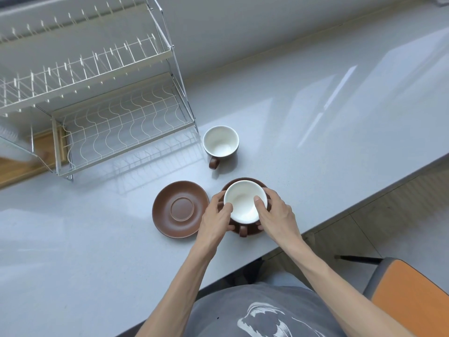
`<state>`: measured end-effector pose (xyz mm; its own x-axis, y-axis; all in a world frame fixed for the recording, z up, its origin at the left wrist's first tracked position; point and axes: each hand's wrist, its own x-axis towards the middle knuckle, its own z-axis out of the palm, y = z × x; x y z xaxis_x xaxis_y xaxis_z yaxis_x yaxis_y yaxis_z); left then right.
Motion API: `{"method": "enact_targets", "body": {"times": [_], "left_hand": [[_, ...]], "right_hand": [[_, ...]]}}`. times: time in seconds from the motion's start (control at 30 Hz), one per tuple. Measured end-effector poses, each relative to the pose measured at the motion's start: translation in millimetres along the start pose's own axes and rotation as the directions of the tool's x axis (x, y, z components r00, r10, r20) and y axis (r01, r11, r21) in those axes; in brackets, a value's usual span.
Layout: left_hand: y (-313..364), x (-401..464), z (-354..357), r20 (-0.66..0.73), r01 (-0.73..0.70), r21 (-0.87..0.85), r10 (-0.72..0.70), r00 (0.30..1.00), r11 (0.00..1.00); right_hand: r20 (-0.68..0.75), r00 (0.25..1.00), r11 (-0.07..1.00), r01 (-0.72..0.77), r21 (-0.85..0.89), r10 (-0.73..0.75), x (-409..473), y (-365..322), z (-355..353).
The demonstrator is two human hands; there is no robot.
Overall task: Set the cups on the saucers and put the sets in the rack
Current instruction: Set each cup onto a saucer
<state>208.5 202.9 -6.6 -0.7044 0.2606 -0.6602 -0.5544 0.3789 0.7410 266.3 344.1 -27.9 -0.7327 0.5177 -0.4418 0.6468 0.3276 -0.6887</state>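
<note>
Both hands, left hand (pixel 216 216) and right hand (pixel 274 212), clasp the cup (pixel 244 203) near the counter's edge (pixel 315 227).

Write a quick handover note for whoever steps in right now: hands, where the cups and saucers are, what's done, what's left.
Left hand and right hand: both grip the brown cup with white inside, which sits on the brown round saucer near the counter edge.
Second brown cup stands alone beside the white wire rack.
Second brown saucer lies bare, left of the held set.
Done: one set assembled.
Left: rack that set, pair the other cup and saucer, rack it.
</note>
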Motion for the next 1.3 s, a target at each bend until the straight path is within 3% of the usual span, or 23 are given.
{"method": "enact_targets", "body": {"times": [0.53, 0.73, 0.9, 1.13, 1.2, 1.3], "left_hand": [[9, 8, -9, 0.087, -0.045, 0.123, 0.035, 0.996, 0.991], [12, 18, -17, 0.066, -0.108, 0.296, 0.093, 0.994, 0.949], [31, 32, -33, 0.053, -0.213, 0.508, 0.217, 0.975, 0.834], [57, 55, -46, -0.033, -0.272, 0.829, 0.530, 0.847, 0.488], [63, 63, -48, -0.053, -0.264, 0.845, 0.564, 0.824, 0.465], [73, 76, -48, -0.097, -0.255, 0.819, 0.562, 0.821, 0.514]], "right_hand": [[-0.005, 1.000, 0.997, -0.016, -0.074, 0.015, 11, 1, -7], [-0.043, 0.997, 0.917, 0.041, -0.397, -0.063, 14, -6, -17], [-0.084, 0.985, 0.867, 0.092, -0.490, -0.152, 28, -26, -26], [-0.088, 0.934, 0.798, 0.243, -0.552, -0.345, 55, -60, -25], [-0.080, 0.925, 0.793, 0.270, -0.546, -0.370, 63, -68, -22], [-0.067, 0.917, 0.798, 0.304, -0.520, -0.393, 75, -79, -16]]}}
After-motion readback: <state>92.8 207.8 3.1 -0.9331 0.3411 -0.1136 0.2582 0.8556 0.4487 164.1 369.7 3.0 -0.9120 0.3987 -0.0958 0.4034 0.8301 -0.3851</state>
